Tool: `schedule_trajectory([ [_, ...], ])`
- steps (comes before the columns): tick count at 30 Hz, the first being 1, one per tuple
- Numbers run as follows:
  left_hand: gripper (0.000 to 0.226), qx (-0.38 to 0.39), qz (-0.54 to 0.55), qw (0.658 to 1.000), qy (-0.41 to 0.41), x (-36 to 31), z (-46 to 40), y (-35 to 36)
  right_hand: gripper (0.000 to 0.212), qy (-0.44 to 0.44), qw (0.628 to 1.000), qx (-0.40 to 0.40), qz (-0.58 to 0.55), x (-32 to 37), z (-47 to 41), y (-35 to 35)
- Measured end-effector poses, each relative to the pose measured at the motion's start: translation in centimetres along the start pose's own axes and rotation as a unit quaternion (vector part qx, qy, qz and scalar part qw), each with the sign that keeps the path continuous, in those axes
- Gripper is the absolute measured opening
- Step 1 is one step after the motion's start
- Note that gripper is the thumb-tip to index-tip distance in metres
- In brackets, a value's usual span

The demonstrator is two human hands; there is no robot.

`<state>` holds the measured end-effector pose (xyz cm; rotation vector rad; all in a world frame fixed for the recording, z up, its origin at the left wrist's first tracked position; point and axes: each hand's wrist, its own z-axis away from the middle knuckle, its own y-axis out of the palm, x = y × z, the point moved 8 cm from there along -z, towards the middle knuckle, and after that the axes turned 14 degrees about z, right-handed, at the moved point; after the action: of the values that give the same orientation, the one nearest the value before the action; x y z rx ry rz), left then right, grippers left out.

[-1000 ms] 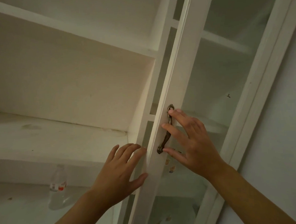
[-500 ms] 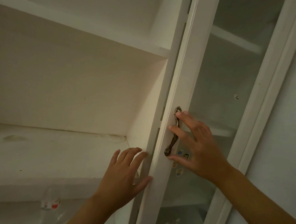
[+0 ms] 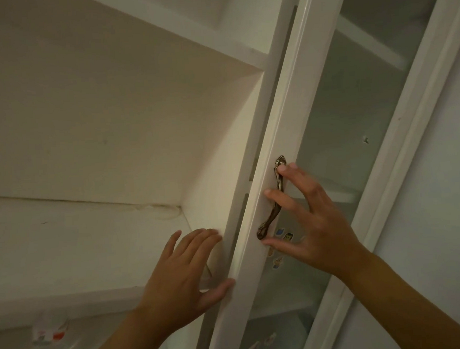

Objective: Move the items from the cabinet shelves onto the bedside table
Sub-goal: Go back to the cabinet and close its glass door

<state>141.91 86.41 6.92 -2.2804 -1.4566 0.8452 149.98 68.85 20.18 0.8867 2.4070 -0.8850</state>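
The right hand (image 3: 318, 226) touches the bronze handle (image 3: 271, 198) of the glass door (image 3: 283, 132) with spread straight fingers, gripping nothing, the left hand (image 3: 180, 280) lies flat against the door's edge, and a clear bottle (image 3: 51, 342) stands on the lower shelf (image 3: 69, 301).

Glass door (image 3: 289, 148) has swung nearer the cabinet frame (image 3: 252, 156)

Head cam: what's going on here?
A person is at a white cabinet. The right hand has straight fingers on the glass door's metal handle; the left hand lies flat against the door's edge. A plastic bottle sits on the lower shelf. The shelf above looks bare.
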Motion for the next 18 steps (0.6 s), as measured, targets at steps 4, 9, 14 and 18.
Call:
schedule_trajectory([
  [4, 0.074, -0.012, -0.025, 0.999, 0.018, 0.0, 0.0, 0.2, 0.085, -0.003, 1.0, -0.007, -0.004, -0.1, -0.1, 0.2],
  [9, 0.072, -0.031, -0.034, 0.999, 0.026, 0.3, 0.1, 0.7, 0.085, 0.0, 1.0, -0.007, 0.002, -0.4, 0.1, 0.6],
  [14, 0.063, -0.034, -0.037, 0.998, 0.025, 0.6, 0.0, 1.0, 0.082, 0.006, 1.0, -0.008, 0.001, -0.4, -0.6, 1.5],
  [18, 0.057, -0.037, -0.054, 0.998, 0.022, 1.1, 0.0, 1.3, 0.083, 0.008, 1.0, -0.013, -0.006, -0.4, -0.9, 2.4],
])
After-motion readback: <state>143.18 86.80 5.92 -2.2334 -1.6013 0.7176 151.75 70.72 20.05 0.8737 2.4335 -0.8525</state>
